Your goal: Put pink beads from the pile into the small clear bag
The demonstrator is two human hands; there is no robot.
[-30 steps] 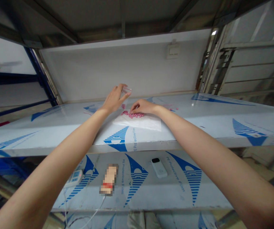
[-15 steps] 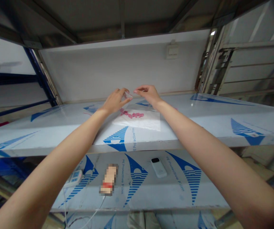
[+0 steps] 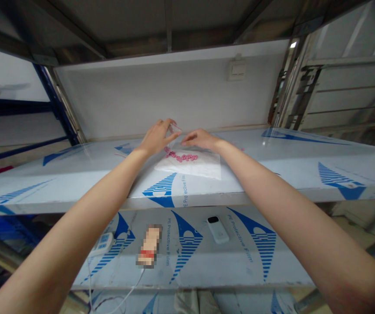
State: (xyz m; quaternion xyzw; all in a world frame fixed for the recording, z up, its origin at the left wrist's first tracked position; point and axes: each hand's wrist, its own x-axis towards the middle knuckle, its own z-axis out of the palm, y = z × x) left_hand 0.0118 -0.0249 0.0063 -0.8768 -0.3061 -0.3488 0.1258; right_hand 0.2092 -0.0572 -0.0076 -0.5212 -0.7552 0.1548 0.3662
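My left hand (image 3: 156, 138) pinches a small clear plastic bag (image 3: 174, 129) between thumb and fingers, holding it raised above the shelf top. Just right of it, my right hand (image 3: 202, 139) hovers low with thumb and fingers drawn together. Whatever its fingertips may hold is too small to see. Below both hands, small pink bead-like pieces (image 3: 187, 158) lie in a loose row on a white sheet (image 3: 207, 169). Part of the row's left end is hidden near my left hand.
The film-covered shelf (image 3: 86, 174) carries the sheet. On the lower shelf lie a white device (image 3: 218, 230) with a dark end, a blurred-out object (image 3: 150, 246) with a cable, and a white box (image 3: 102, 243). An upper shelf (image 3: 135, 26) hangs overhead; a wall switch (image 3: 237, 69) is behind.
My right hand has moved down from beside the bag toward the pink pieces. My left hand keeps the bag in nearly the same place.
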